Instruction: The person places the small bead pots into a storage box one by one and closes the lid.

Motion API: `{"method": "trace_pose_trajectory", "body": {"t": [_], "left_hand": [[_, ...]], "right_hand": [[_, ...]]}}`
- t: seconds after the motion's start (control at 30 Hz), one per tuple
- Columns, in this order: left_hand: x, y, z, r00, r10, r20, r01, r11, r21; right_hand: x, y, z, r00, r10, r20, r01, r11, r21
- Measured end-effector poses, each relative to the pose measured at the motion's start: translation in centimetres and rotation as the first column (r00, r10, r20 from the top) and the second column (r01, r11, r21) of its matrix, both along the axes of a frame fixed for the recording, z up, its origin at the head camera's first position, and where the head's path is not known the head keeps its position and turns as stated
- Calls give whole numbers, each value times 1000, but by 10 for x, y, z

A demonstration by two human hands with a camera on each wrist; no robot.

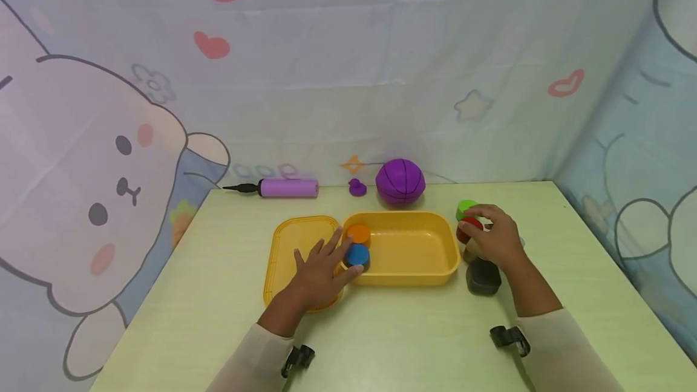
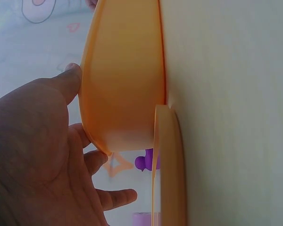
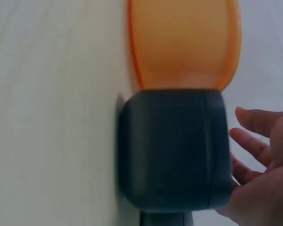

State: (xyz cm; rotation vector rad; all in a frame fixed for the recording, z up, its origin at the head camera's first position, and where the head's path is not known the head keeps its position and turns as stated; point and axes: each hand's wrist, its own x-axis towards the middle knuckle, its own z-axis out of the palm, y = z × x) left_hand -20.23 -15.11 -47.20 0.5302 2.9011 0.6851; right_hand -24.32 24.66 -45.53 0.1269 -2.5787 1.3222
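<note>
I'd lift straight: right hand [image 1: 494, 241] seems pinched on the red tub [image 1: 469, 233], partly hidden; left hand [image 1: 318, 274], fingers spread, touches the yellow box [image 1: 405, 253].

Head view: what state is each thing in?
Yellow box: open
Yellow lid: off, flat
Orange piece: boxed
Blue piece: boxed
Red piece: at right hand
Green piece: unboxed
Tan piece: mostly hidden
Black container: unboxed
Purple ball: rounded
Lilac pump: lying down
Purple duck: upright
Left hand: spread, touching box
</note>
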Motion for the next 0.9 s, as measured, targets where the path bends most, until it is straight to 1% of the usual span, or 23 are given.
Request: {"method": "trace_pose_trajectory", "body": {"t": [0.1, 0.2, 0.33, 0.43, 0.53, 0.63, 0.77, 0.9], "left_hand": [[1, 1, 1, 1000, 2, -1, -2, 1000, 8], [1, 2, 1, 1000, 2, 1, -2, 1000, 16], [0, 2, -1, 1000, 2, 2, -2, 1000, 13], [-1, 3, -2, 1000, 3, 1, -3, 1000, 11], [-1, 3, -2, 1000, 4, 1, -4, 1000, 12], [-1, 2, -2, 1000, 5, 1, -5, 1000, 7], [0, 1, -1, 1000, 9, 2, -9, 1000, 3], [0, 0, -1, 1000, 13, -2, -13, 1000, 6]], "right_hand": [[-3, 5, -3, 1000, -3, 17, 2, 999, 50], [-5, 10, -6, 998, -24, 52, 17, 992, 126], [-8, 15, -13, 993, -63, 97, 39, 971, 235], [-9, 17, -18, 991, -91, 93, 60, 953, 296], [-11, 18, -23, 991, -108, 75, 80, 947, 310], [-13, 16, -26, 991, -114, 74, 87, 950, 301], [-13, 12, -26, 987, -137, 82, 107, 947, 303], [-13, 9, -25, 981, -173, 86, 138, 937, 320]]}}
